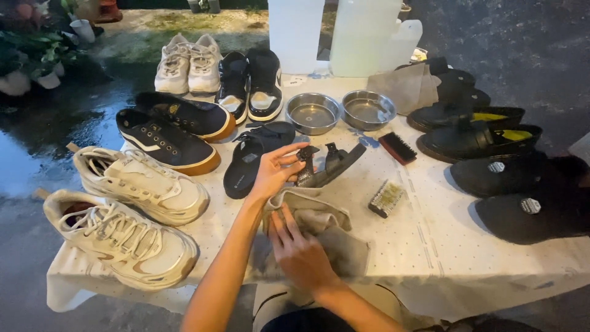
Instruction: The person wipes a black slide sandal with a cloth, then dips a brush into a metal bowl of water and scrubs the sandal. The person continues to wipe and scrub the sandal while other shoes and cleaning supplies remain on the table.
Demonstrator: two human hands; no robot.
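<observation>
Sandal point(329, 165) in left hand point(273, 175) | right hand point(301, 252) flat, released on cloth point(319, 221) | brushes point(387, 198) nr

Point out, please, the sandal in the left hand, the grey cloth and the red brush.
sandal point(335, 165), head view, on its dark sole beside the straps.
grey cloth point(319, 215), head view, on the folded top part.
red brush point(397, 147), head view, on the black bristles.
</observation>
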